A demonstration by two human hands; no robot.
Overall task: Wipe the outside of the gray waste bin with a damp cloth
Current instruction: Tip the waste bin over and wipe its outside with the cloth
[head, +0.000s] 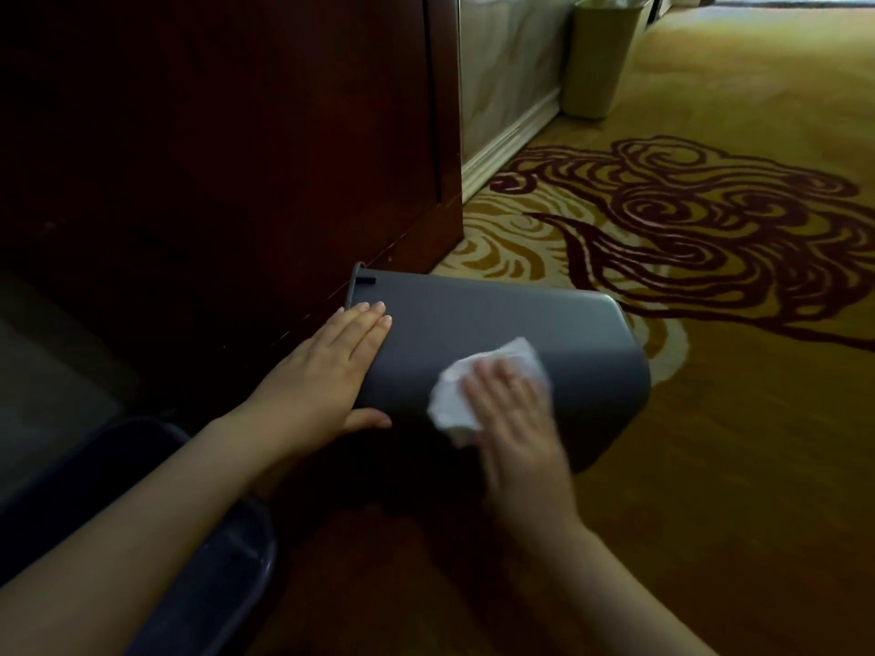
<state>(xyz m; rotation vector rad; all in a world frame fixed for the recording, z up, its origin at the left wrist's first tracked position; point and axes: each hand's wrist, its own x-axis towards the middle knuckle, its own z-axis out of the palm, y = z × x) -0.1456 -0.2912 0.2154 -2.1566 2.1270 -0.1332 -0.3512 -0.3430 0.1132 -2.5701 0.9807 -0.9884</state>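
Observation:
The gray waste bin lies on its side on the carpet, rim end to the left, base end to the right. My left hand rests flat on the bin's side near the rim, fingers together, thumb hooked under the near edge. My right hand presses a white cloth against the bin's near side; the hand is blurred. The cloth pokes out beyond my fingers toward the far side.
A dark wooden cabinet stands just behind the bin on the left. A beige waste bin stands by the wall at the back. A dark blue tub sits at the lower left. Patterned carpet spreads to the right.

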